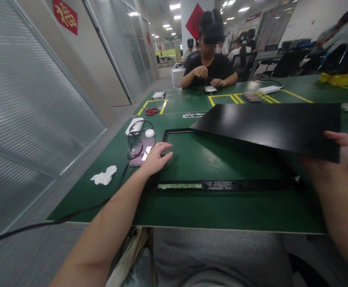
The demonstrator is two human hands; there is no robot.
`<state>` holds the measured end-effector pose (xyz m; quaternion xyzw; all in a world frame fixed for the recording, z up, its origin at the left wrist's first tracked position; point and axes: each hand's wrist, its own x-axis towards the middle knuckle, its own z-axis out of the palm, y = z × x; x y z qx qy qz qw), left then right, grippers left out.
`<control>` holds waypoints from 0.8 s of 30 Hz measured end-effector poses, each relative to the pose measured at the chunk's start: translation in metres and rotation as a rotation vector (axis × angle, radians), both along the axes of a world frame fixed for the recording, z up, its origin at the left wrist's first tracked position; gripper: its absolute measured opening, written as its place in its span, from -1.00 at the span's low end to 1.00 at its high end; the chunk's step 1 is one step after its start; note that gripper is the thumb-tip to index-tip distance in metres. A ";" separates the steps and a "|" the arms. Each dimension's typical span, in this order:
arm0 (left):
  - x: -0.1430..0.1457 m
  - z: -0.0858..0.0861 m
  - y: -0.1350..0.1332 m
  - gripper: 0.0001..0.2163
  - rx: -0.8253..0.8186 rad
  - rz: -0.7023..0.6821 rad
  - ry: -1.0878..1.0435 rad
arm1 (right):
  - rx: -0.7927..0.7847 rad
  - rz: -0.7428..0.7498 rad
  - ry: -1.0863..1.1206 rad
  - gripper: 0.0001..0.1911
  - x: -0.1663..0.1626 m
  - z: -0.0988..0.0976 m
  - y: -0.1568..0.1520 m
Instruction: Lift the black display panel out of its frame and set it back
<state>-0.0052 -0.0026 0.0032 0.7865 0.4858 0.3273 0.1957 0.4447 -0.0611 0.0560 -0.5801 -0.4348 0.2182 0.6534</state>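
Observation:
A thin glossy black panel (pixel 269 125), which looks like a display screen, is gripped at its right edge by my right hand (pixel 345 147). It is tilted above a black rectangular frame (pixel 239 185) that lies on the green table. A narrow green circuit board (pixel 180 186) sits in the frame's near bar, at the left. My left hand (pixel 159 156) rests over the frame's left side with fingers loosely apart. Nothing shows in it. The panel hides much of the frame's far and right sides.
Left of the frame are a purple phone (pixel 144 151), a white earbud case (pixel 149 133), a white power strip (pixel 134 126) and crumpled tissue (pixel 104 175). Red scissors (pixel 151 111) lie farther back. A black cable (pixel 72 215) crosses the table's left edge. Opposite, a person (pixel 210 67) handles a small device.

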 end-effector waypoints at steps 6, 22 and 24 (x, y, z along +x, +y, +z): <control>0.000 0.000 0.000 -0.67 0.014 -0.026 0.099 | 0.338 0.132 0.727 -0.95 0.006 0.002 0.001; 0.003 0.003 -0.005 -0.70 0.031 -0.084 0.147 | 0.334 -0.043 0.747 -0.98 0.030 -0.003 0.000; 0.003 0.003 -0.004 -0.70 0.041 -0.094 0.160 | 0.314 -0.092 0.761 -0.98 0.031 -0.003 0.001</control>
